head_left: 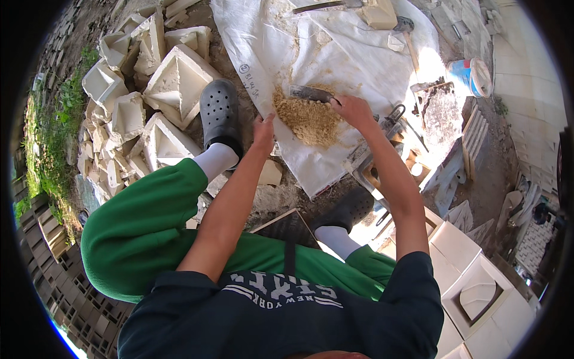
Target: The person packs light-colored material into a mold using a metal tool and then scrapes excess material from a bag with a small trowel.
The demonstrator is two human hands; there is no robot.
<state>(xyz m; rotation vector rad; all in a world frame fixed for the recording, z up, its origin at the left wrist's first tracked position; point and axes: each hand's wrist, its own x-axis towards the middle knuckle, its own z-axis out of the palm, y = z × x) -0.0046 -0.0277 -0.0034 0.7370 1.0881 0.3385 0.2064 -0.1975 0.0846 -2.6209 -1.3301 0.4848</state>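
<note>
My right hand [354, 111] is closed round the handle end of a flat trowel [308, 93]. Its dark blade lies along the far edge of a heap of damp yellowish sand [308, 122]. The heap rests on a white woven sheet [251, 54] spread over the ground. At the sheet's left edge my left hand [263, 130] is closed, its fingers gripping the sheet's border just left of the sand. Close to my right forearm stands a metal frame [365, 170], partly hidden by the arm.
Broken cream block pieces [179, 84] are heaped at the left, beside my shoe [220, 113]. A hammer [409, 42] lies on the sheet's far right, with a white and blue bucket [469, 78] beyond. Square cream blocks [457, 251] stand at the lower right.
</note>
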